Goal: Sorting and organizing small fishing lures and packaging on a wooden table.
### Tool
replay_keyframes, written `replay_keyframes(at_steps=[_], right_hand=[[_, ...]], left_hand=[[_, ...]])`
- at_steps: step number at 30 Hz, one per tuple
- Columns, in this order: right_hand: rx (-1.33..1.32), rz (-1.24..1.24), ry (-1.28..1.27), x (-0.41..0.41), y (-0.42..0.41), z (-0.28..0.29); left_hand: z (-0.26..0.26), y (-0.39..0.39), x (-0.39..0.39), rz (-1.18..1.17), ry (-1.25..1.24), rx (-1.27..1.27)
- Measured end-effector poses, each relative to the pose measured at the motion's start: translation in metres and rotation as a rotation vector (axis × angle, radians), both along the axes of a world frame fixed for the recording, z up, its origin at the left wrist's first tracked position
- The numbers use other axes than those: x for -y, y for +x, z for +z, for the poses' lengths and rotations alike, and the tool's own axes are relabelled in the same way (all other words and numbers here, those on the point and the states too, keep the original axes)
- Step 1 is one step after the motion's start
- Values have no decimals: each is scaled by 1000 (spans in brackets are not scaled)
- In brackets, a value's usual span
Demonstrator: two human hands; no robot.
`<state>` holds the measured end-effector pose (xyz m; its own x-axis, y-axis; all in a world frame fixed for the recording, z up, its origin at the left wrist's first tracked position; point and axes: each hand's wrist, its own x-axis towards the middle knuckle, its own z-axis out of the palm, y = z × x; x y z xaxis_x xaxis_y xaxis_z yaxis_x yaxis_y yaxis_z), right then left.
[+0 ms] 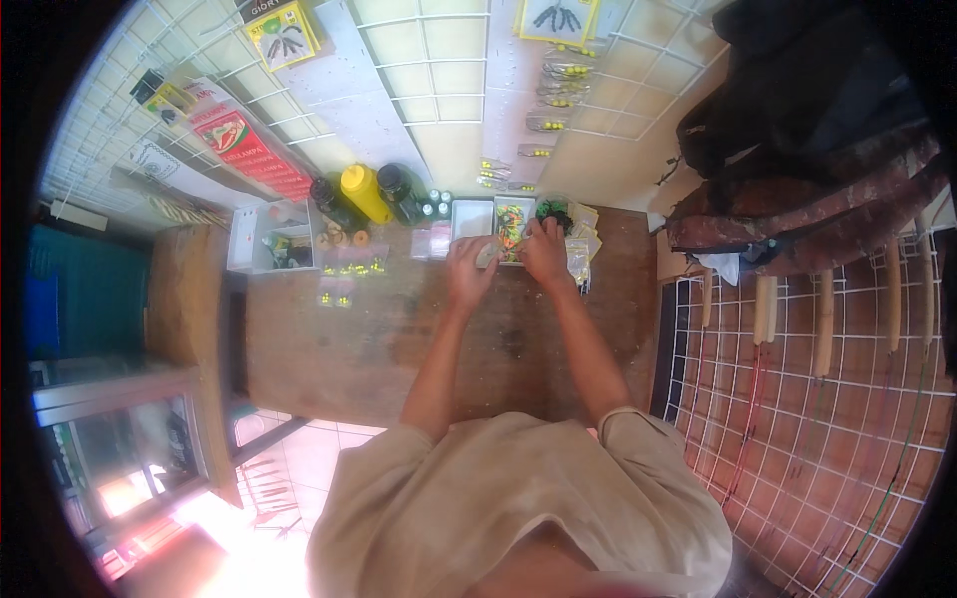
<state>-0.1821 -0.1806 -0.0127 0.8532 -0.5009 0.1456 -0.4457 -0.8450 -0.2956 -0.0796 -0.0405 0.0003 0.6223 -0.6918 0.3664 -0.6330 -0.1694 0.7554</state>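
Both hands are at the far side of the wooden table. My left hand (471, 267) grips a small pale object (487, 255), perhaps a clear plastic bag, at the near left corner of a white tray of colourful small pieces (511, 218). These pieces are orange, green and yellow, too small to identify. My right hand (546, 253) is bent over the tray's right side, its fingertips close together near the pieces. Whether they pinch something is too small to tell. Left of that tray stands another white tray (472, 217). A tub of dark green and black pieces (554, 211) sits just beyond my right hand.
Packets of yellow beads (355, 261) lie left on the wooden table (359, 344). Behind them stand a yellow bottle (366, 193), dark bottles (400, 193) and a white box (250, 239). Plastic packets (579, 258) lie right. Wire grid panels (426, 67) and dark bags (807, 134) border the table.
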Motion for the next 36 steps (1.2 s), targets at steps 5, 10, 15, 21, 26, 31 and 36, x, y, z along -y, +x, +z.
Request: replay_keyframes(at_steps=[5, 10, 15, 21, 26, 31, 36], right_hand=[[-49, 11, -162, 3, 11, -11], [-12, 41, -226, 6, 10, -15], [16, 86, -186, 5, 5, -6], [-19, 47, -217, 7, 6, -10], [50, 87, -153, 9, 5, -12], [94, 108, -101, 9, 1, 2], [168, 113, -97, 14, -6, 6]], left_hand=[[4, 1, 0, 13, -1, 8], [3, 3, 0, 16, -12, -3], [2, 2, -1, 28, -13, 3], [2, -1, 0, 19, -23, 14], [4, -1, 0, 6, -14, -16], [4, -1, -2, 14, -13, -21], [8, -1, -1, 14, -18, -27]])
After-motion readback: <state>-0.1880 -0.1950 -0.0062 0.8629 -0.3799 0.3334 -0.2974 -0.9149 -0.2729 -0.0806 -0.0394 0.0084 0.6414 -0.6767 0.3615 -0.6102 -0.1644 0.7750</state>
